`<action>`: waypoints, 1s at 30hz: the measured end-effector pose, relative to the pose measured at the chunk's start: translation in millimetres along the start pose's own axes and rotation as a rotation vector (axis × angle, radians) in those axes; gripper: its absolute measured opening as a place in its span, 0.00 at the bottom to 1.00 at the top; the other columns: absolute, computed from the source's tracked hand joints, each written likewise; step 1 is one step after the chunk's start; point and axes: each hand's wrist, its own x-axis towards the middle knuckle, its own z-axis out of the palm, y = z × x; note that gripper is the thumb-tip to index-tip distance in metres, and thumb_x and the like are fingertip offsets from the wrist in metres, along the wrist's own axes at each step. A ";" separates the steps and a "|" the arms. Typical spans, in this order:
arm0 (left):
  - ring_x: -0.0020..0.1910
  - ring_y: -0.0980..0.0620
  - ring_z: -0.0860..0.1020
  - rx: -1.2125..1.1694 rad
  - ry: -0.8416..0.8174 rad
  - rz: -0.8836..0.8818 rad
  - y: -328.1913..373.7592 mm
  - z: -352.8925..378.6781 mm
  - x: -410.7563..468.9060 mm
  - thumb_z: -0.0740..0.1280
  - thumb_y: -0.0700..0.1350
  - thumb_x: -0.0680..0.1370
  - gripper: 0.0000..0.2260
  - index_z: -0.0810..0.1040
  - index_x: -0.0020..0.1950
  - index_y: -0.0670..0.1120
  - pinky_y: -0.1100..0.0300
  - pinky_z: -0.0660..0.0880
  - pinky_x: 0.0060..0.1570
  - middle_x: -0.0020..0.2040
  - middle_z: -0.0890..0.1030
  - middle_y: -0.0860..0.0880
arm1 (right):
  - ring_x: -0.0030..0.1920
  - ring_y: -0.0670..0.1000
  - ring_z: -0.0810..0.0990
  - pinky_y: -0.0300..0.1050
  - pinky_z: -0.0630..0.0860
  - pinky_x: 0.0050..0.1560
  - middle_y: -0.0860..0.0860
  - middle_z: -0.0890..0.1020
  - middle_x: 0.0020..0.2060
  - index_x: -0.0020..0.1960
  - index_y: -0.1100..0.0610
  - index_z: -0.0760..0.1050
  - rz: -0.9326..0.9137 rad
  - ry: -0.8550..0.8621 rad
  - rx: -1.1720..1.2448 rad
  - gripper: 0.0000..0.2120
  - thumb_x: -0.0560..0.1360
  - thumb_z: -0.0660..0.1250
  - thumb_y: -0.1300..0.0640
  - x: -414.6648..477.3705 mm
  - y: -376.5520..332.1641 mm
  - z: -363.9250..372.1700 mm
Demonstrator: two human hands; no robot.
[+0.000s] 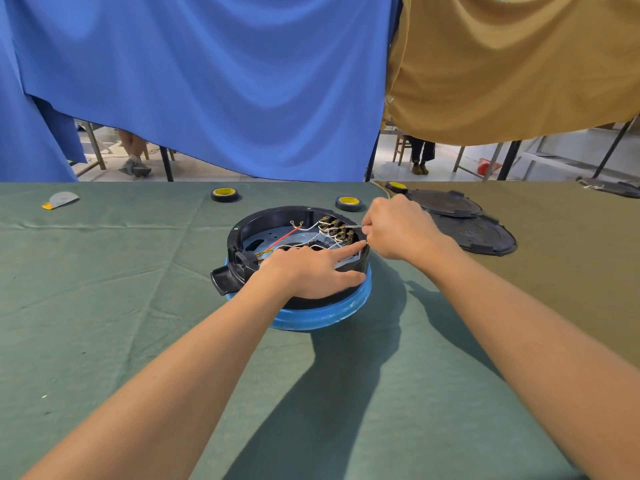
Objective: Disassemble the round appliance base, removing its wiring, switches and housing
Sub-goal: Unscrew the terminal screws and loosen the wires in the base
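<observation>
At the middle of the bench (104, 306), on its green cloth, I see the round appliance base (298, 265) lying open side up, its black housing (239, 258) sitting in a blue ring (325, 313) with a stubby black handle jutting toward the left; inside it a red wire (285, 236) runs across a grey metal plate (256, 241), white wires (311, 226) loop toward a block of brass-coloured switch terminals (337, 230) at the far right of the interior; the left hand (311, 271) lies flat over the near rim, palm down, forefinger stretched out toward the right wall and thumb on the outer side, its grip loose and closed on nothing, only pressing the base down; the right hand (398, 230) hovers at the right edge of the base, its grip pinched tight on the end of a thin white wire that leads in from the terminals; just beyond the base sit two rolls of black tape with yellow cores (224, 194) (349, 202), and a third one (396, 186) farther right; to the right, on a brown cloth (571, 244), two black oval cover plates (460, 220) lie overlapping, apart from the base; at the far left lies a small grey scraper (61, 199) with an orange tip; blue (207, 81) and tan (519, 64) curtains hang behind the bench
</observation>
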 end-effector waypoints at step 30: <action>0.69 0.41 0.70 -0.019 -0.002 0.019 -0.7 0.0 -0.5 0.47 0.74 0.73 0.26 0.39 0.67 0.79 0.42 0.68 0.64 0.77 0.63 0.52 | 0.38 0.56 0.75 0.47 0.70 0.35 0.53 0.75 0.33 0.33 0.52 0.69 0.003 0.064 0.062 0.16 0.79 0.63 0.53 -10.2 6.7 11.9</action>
